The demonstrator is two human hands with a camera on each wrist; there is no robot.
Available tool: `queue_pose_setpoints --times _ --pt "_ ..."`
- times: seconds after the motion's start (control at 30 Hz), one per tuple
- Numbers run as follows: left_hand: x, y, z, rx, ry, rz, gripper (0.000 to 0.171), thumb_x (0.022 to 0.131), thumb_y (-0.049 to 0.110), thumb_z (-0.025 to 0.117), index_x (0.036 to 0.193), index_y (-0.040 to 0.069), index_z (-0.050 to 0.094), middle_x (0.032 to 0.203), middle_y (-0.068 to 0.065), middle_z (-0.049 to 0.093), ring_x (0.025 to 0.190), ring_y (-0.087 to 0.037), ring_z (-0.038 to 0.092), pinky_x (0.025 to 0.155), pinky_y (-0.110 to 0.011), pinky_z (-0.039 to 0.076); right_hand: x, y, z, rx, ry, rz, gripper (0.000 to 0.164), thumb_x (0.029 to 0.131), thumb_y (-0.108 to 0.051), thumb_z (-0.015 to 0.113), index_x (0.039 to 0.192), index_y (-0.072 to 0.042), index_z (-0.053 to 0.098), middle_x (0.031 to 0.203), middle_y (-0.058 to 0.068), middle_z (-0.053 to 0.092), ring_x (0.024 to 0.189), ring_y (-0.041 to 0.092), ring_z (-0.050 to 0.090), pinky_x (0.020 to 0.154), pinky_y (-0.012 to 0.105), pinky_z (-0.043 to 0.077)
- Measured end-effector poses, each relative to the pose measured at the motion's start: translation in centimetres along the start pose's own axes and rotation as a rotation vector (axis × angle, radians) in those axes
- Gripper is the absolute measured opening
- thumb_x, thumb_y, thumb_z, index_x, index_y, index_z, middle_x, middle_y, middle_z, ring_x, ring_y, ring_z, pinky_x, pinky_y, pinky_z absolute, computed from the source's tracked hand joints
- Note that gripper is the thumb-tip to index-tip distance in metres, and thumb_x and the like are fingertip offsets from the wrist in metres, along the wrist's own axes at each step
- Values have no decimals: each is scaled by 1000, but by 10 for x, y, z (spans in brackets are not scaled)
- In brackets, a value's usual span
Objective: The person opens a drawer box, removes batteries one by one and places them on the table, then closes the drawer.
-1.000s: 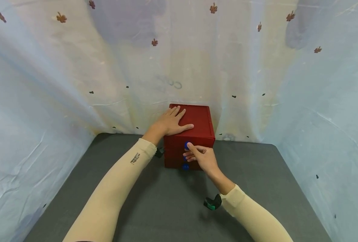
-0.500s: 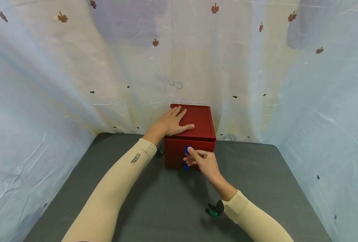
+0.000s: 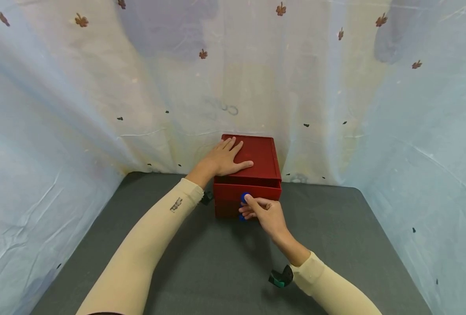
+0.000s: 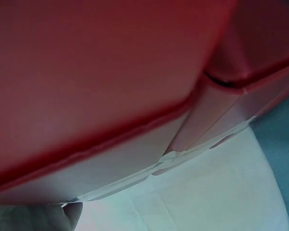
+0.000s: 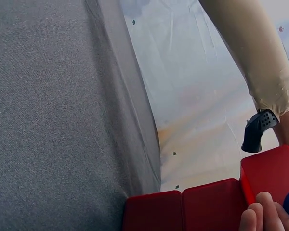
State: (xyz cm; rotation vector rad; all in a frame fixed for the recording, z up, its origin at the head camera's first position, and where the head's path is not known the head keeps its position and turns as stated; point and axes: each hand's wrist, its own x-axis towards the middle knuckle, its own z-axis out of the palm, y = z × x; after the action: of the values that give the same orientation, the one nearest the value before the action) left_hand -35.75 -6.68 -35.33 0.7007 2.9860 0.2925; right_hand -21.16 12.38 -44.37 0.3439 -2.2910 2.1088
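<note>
A red drawer box (image 3: pixel 258 153) with blue knobs stands near the back of the table. My left hand (image 3: pixel 222 161) lies on its top, fingers spread and thumb pointing right. My right hand (image 3: pixel 267 214) pinches the top drawer's blue knob (image 3: pixel 245 197) between thumb and fingers. That top drawer (image 3: pixel 225 190) juts out, leaving a dark gap under the lid's front edge. In the right wrist view, the top drawer front (image 5: pixel 269 171) stands out from the two lower drawer fronts (image 5: pixel 213 206). Another blue knob (image 3: pixel 242 217) shows below my right fingers. The drawer's inside is mostly hidden.
Dark grey cloth covers the table (image 3: pixel 213 271). A pale patterned curtain (image 3: pixel 241 83) hangs close behind the box and along both sides. Each wrist carries a small black camera mount, the right one (image 3: pixel 281 276) hanging low over the table.
My right hand has drawn the top drawer's knob toward me and slightly down in view. The drawer has gone from closed to partly out. My left hand has stayed on the box top.
</note>
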Motion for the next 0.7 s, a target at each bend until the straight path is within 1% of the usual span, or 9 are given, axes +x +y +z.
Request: queue_pose_setpoints --times 0.1,0.2,0.27,0.43,0.5,0.7 --pt "0 0 -1 -3 -2 4 99 102 81 36 175 19 10 181 -12 2 168 -29 0 136 -45 -1 -1 -1 0 9 -2 -5 42 107 -37 69 109 3 83 96 18 81 97 56 73 90 56 64" --pt "1 0 -2 -3 -4 6 99 102 81 36 175 19 10 181 -12 2 168 -29 -1 136 -45 -2 -1 -1 0 6 -5 -15 44 107 -37 69 111 4 82 96 17 82 97 55 73 90 57 64" --pt "1 -1 -3 3 -8 7 99 102 81 36 175 19 9 181 -12 2 168 -29 -1 135 -45 -4 -2 -1 0 -7 -6 -20 45 108 -37 68 111 5 82 96 17 82 94 49 76 89 56 65" --pt "1 -1 -3 8 -12 10 100 102 81 35 175 19 9 181 -12 2 168 -29 -1 135 -44 -3 -5 -2 0 -40 -5 -22 46 108 -36 67 112 7 81 95 15 82 83 28 79 86 48 66" --pt "1 -1 -3 4 -12 9 100 102 81 36 175 19 9 181 -12 2 168 -29 0 136 -45 -3 -6 -2 0 -45 -4 -23 46 108 -37 67 112 6 81 95 15 82 82 25 79 86 46 67" --pt "1 0 -2 11 -22 7 99 102 81 34 175 19 9 181 -12 1 168 -30 -1 136 -45 -3 -12 -3 1 -62 -3 -27 41 108 -37 67 110 1 83 94 14 82 81 26 79 84 40 67"
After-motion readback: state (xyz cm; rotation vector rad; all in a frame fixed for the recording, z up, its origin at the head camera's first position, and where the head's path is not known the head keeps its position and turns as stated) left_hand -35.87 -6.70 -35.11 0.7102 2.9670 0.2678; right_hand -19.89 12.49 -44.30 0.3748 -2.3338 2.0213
